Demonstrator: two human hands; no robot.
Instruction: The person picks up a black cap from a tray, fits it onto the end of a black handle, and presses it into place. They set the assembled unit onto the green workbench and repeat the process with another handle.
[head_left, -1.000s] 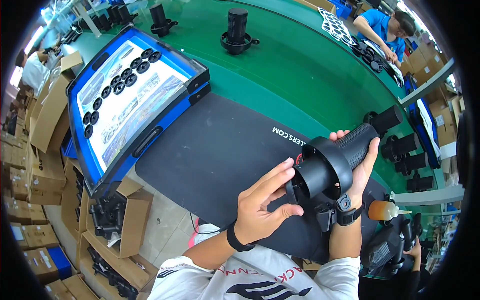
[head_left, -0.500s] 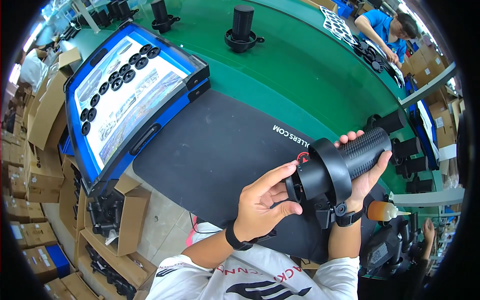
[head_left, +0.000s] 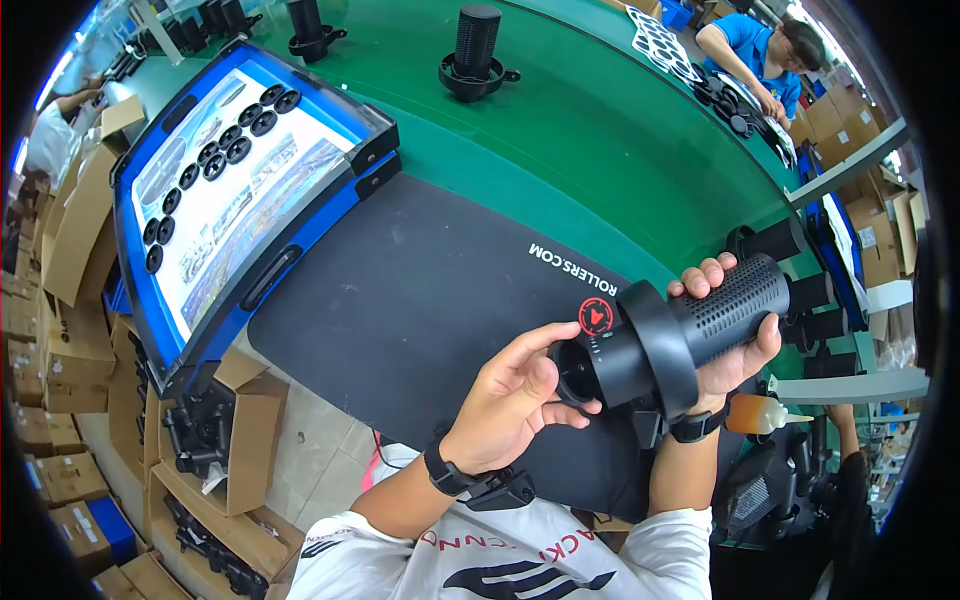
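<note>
A black cylinder part (head_left: 672,335) with a wide flange and a perforated barrel is held sideways above a black mat (head_left: 420,310). My right hand (head_left: 735,345) wraps around the perforated barrel from behind. My left hand (head_left: 515,395) touches the open near end of the part with thumb and fingertips. A small round red sticker (head_left: 597,316) sits on the part's narrower section. Both wrists wear black bands.
A blue tray (head_left: 235,185) with a printed sheet and several black discs lies left on the green table (head_left: 580,150). Two similar black cylinder parts (head_left: 478,50) stand at the back. More parts lie right, by an orange-tipped bottle (head_left: 762,412). Cardboard boxes (head_left: 70,330) line the left; another person (head_left: 760,55) works far right.
The part has turned a little so its barrel points further right and slightly lower. My left hand stays at the near end, its fingers shifting around the opening.
</note>
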